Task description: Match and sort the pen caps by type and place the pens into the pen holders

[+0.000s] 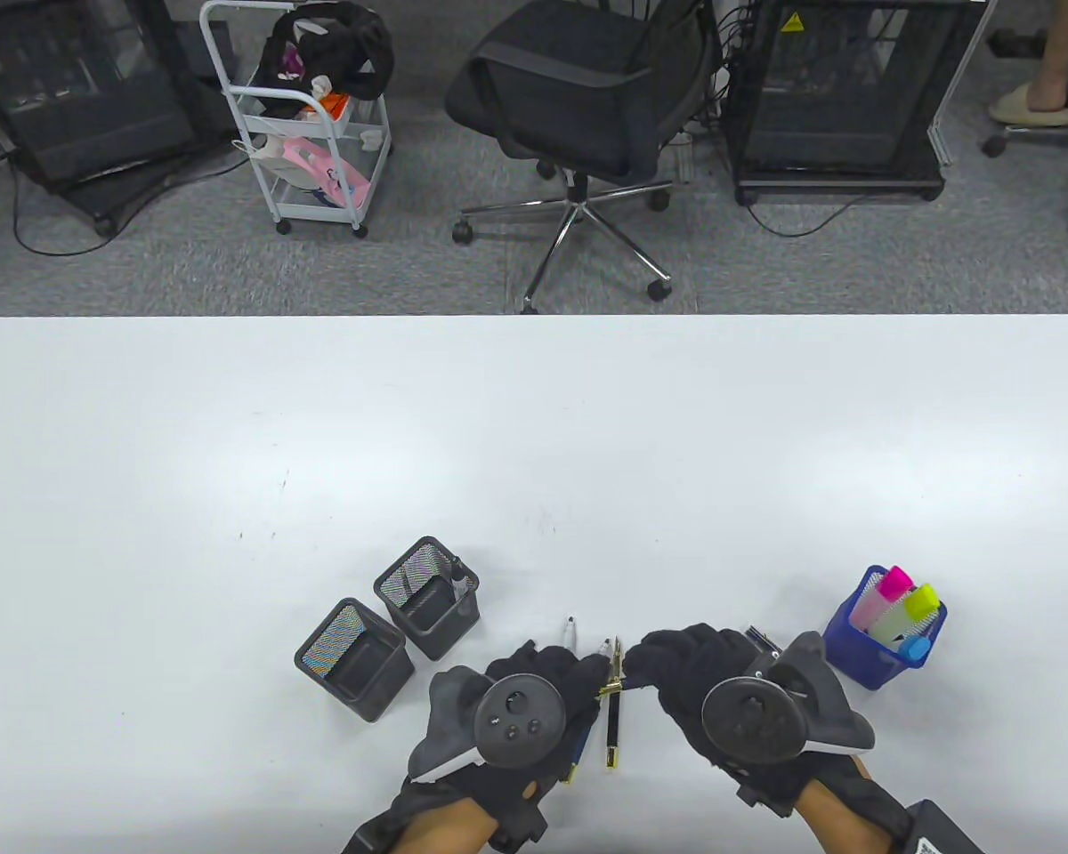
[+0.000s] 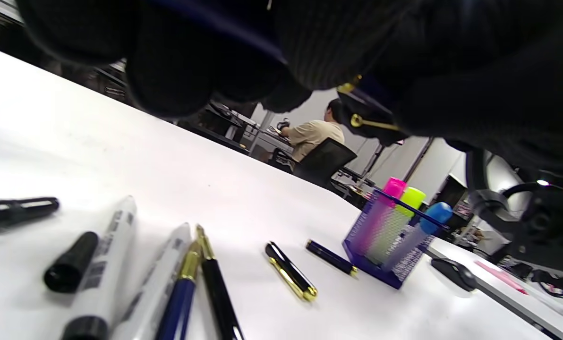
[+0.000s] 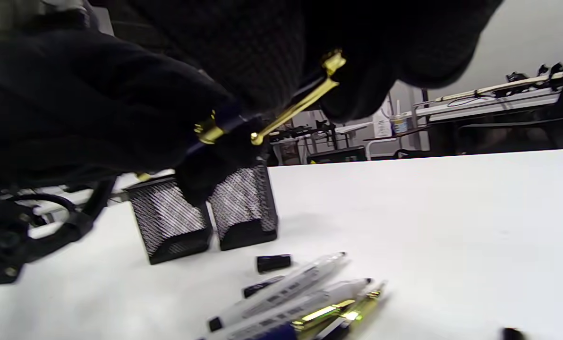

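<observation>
The job is only partly done. The blue mesh pen holder (image 1: 854, 658) already has three bright highlighters standing in it. One of the two black mesh pen holders (image 1: 427, 600) has a marker in it; the other looks empty. White markers (image 2: 102, 264), loose black caps (image 2: 71, 262) and gold-trimmed pens (image 2: 291, 271) lie on the white table (image 1: 534, 445). The left hand (image 1: 516, 703) and right hand (image 1: 703, 676) meet, pinching a dark blue gold-clip pen (image 3: 267, 113) between them.
</observation>
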Available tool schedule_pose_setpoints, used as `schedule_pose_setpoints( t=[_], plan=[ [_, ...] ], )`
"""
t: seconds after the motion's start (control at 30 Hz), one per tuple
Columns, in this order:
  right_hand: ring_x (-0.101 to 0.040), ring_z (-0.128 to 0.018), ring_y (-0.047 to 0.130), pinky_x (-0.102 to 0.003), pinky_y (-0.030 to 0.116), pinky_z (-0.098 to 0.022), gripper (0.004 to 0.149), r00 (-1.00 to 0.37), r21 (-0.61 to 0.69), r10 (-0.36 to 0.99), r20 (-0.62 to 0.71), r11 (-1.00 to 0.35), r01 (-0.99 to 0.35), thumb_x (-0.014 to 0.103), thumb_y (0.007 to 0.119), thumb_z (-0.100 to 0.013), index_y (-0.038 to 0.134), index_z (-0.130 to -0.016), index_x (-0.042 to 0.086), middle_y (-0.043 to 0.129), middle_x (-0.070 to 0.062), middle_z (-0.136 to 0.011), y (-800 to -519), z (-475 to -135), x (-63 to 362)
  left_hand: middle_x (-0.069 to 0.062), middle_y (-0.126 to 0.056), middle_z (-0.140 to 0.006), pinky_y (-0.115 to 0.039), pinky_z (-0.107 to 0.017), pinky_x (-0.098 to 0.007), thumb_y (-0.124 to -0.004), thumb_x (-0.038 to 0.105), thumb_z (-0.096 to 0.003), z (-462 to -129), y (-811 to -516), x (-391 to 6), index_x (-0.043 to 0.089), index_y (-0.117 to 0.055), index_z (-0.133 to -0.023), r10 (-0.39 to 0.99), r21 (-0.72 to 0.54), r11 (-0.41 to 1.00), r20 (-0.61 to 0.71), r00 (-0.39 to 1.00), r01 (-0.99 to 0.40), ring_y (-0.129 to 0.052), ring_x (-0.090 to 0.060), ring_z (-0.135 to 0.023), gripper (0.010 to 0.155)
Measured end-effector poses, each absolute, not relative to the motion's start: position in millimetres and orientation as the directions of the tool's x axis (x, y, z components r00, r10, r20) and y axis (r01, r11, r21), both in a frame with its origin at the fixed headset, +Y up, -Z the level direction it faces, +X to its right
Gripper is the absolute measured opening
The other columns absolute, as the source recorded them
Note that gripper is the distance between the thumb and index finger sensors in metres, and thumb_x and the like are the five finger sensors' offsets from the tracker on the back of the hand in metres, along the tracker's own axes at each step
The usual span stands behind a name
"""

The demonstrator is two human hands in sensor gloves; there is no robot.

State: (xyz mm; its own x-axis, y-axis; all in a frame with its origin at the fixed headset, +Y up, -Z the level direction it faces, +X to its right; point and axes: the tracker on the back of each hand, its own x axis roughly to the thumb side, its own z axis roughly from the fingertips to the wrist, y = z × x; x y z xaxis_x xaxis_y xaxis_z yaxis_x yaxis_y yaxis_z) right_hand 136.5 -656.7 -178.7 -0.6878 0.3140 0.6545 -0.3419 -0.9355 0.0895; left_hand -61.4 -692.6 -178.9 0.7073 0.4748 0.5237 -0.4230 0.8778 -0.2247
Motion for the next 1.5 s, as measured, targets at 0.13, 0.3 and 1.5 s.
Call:
schedule_pose_setpoints(
  t=[0.13,0.3,1.5],
  plan=[
    [-0.036,-0.055,0.106,-0.041,0.095,-0.04,0.048,-0.652,0.066,0.359,0.668,-0.901,-0.429,0.016,0.089,-0.036,0.082,-0.083,0.011,0.094,-0.022,-0.077,-659,-178,133,-0.025,-0.094,-0.078,-0.074,-0.051,-0.072,-0.078,0.024,-0.0466,-180,-695,-65,0.005,-0.087,-0.092,0.493,-0.22,0.866,0.53,0.69,-0.449,-0.098,-0.039,-0.06,0.05],
    [-0.036,-0.048,0.107,-0.04,0.097,-0.034,0.046,-0.625,0.126,0.473,0.622,-0.847,-0.516,0.015,0.088,-0.037,0.083,-0.082,0.009,0.097,-0.024,-0.072,-656,-182,137,-0.027,-0.095,-0.076,-0.076,-0.049,-0.072,-0.079,0.022,-0.0455,-181,-701,-65,0.001,-0.088,-0.091,0.609,-0.264,0.784,0.502,0.613,-0.562,-0.099,-0.04,-0.057,0.051],
    [-0.03,-0.043,0.112,-0.032,0.1,-0.028,0.055,-0.608,0.219,0.571,0.552,-0.803,-0.555,0.023,0.093,-0.038,0.077,-0.088,0.008,0.099,-0.022,-0.069,-651,-189,151,-0.024,-0.095,-0.082,-0.077,-0.047,-0.066,-0.073,0.032,-0.0507,-177,-702,-59,0.011,-0.08,-0.097,0.723,-0.273,0.671,0.446,0.527,-0.689,-0.102,-0.04,-0.059,0.051]
  ],
)
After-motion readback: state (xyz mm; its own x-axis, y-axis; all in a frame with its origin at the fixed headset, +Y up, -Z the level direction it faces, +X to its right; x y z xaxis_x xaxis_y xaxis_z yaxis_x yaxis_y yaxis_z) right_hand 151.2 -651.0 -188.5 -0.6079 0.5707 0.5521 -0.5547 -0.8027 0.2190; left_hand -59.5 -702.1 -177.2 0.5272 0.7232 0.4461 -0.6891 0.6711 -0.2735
